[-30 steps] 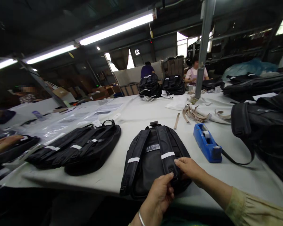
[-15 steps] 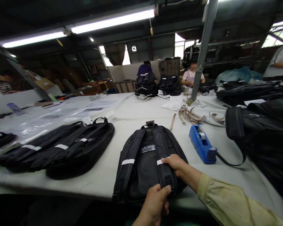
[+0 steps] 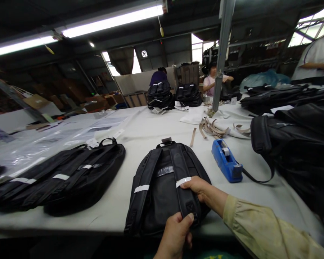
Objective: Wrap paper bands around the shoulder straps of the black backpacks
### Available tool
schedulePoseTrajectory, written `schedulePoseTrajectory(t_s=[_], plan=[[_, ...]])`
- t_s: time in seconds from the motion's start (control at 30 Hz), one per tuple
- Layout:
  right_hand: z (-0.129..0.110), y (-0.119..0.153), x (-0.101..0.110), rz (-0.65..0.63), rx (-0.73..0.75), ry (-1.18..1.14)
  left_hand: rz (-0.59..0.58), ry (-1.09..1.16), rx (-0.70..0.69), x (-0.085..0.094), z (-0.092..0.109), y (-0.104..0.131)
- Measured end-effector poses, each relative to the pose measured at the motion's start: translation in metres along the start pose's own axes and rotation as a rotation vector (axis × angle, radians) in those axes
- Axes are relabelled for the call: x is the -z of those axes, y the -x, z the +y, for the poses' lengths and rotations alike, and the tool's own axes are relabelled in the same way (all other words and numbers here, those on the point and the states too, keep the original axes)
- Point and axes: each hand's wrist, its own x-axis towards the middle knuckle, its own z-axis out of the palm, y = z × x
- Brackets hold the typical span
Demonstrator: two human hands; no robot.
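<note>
A black backpack lies on the table in front of me, shoulder straps facing up and top handle pointing away. White bands wrap both straps. My right hand grips the right shoulder strap at its white band, thumb on top. Lower down, my left hand pinches the bottom end of that same strap near its buckle, at the table's front edge. The fingers under the strap are hidden.
A blue tape dispenser stands to the right, beside a large black bag. More black backpacks lie at left. Tan strips are heaped near a metal post. Co-workers are at the far side.
The view has swung slightly to the right, so things sit further left. Both hands keep their hold on the strap, with little visible movement.
</note>
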Motion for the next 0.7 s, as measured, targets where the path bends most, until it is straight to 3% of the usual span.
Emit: schedulePoseTrajectory(t_s=[0.07,0.13,0.23,0.27,0.3,0.37,0.43,0.47,0.57,0.7], plan=[[0.004,0.011,0.008,-0.097,0.068,0.032,-0.002,-0.196,-0.056,0.015,0.010,0.012],[0.011,0.028,0.020,-0.155,0.138,0.104,0.162,-0.425,-0.235,0.045,0.022,0.026],[0.023,0.051,0.036,-0.164,0.164,0.281,0.752,-0.614,-0.582,0.105,0.035,0.040],[0.027,0.056,0.039,-0.160,0.152,0.343,0.866,-0.645,-0.615,0.123,0.037,0.041],[0.030,0.059,0.040,-0.151,0.135,0.402,0.939,-0.638,-0.562,0.139,0.037,0.041],[0.034,0.061,0.039,-0.117,0.108,0.493,0.912,-0.465,-0.303,0.157,0.034,0.038],[0.035,0.060,0.037,-0.090,0.102,0.529,0.717,-0.188,-0.084,0.158,0.032,0.036],[0.034,0.060,0.035,-0.087,0.103,0.529,0.611,-0.057,-0.044,0.154,0.033,0.036],[0.029,0.061,0.033,-0.077,0.119,0.488,0.450,0.157,-0.121,0.128,0.040,0.039],[0.031,0.060,0.028,-0.045,0.115,0.568,0.385,0.064,-0.193,0.078,0.034,0.029]])
